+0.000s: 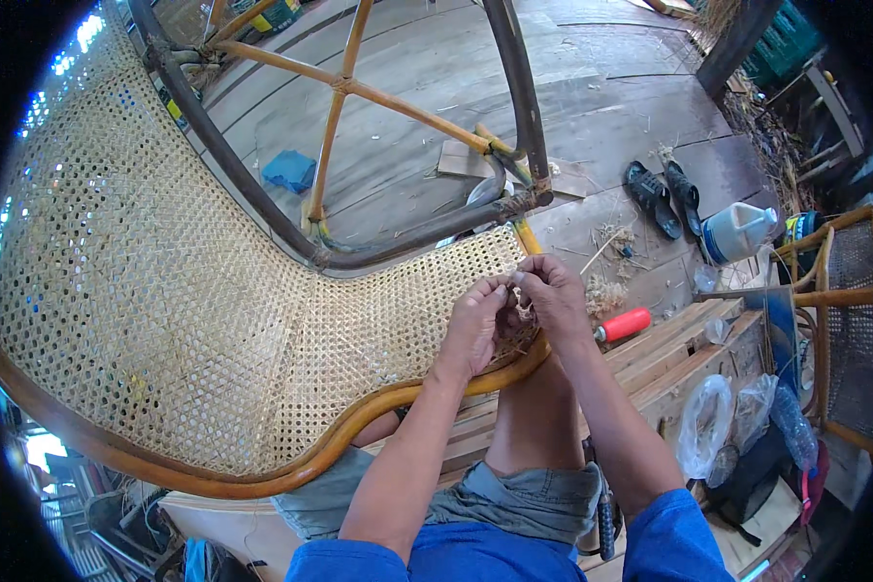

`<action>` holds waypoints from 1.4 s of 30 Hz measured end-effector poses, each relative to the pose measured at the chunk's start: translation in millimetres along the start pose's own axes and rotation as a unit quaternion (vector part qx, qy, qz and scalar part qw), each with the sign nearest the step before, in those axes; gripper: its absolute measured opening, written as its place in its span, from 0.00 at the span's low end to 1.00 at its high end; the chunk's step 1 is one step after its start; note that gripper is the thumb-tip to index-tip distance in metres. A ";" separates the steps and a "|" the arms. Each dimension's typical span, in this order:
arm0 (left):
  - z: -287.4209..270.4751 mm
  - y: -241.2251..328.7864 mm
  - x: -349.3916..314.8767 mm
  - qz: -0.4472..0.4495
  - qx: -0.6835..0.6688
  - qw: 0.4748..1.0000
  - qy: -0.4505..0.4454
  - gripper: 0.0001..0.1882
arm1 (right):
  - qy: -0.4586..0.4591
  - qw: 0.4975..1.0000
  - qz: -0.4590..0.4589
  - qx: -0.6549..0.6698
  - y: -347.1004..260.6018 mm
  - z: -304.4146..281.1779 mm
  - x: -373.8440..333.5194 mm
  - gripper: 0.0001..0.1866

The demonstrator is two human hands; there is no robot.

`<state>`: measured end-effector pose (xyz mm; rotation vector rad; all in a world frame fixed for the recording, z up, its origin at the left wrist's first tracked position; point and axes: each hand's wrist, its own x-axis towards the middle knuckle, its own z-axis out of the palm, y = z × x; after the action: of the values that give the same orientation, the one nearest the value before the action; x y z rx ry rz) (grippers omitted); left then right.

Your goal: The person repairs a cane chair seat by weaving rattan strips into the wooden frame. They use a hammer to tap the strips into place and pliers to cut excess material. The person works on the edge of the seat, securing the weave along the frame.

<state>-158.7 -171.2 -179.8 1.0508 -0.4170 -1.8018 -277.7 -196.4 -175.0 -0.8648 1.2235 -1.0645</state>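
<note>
A rattan chair frame with a woven cane panel [194, 291] lies across my lap, its open-hole weave stretching to the left. My left hand [475, 327] is closed in a pinch at the panel's right end. Close beside it, my right hand [556, 294] is also pinched, fingertips almost meeting the left ones. Pale loose cane strands [524, 303] show between the fingers, at the edge of the weave. A curved honey-coloured rattan rail [359, 422] borders the near side of the panel. Dark poles [407, 242] run along its far side.
A tool with a red handle [626, 324] lies on the wooden bench [669, 354] by my right forearm. Black sandals [664, 199] and a white jug [737, 233] are on the plank floor. Plastic bags [706, 427] lie at the right, near another rattan chair [824, 296].
</note>
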 end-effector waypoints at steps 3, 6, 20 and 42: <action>0.8 -0.7 1.5 0.003 0.015 1.000 0.018 0.06 | 0.001 1.000 -0.005 0.004 -0.4 -0.1 -2.5 0.03; -6.5 1.7 4.5 -0.037 -0.006 0.999 -0.007 0.06 | -0.020 0.999 -0.027 -0.004 3.6 -1.9 -0.3 0.03; 21.6 10.3 19.7 -0.036 0.499 0.859 -0.105 0.14 | 0.002 1.000 -0.011 -0.029 -20.3 -55.4 -29.9 0.03; 14.2 18.9 38.3 -0.140 0.410 0.889 -0.150 0.02 | -0.107 0.918 -0.149 -0.351 8.3 -51.7 -43.1 0.08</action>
<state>-165.3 -215.6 -177.2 1.4447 -1.3638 -2.0988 -328.0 -151.0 -178.2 -1.7200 1.3246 -0.7236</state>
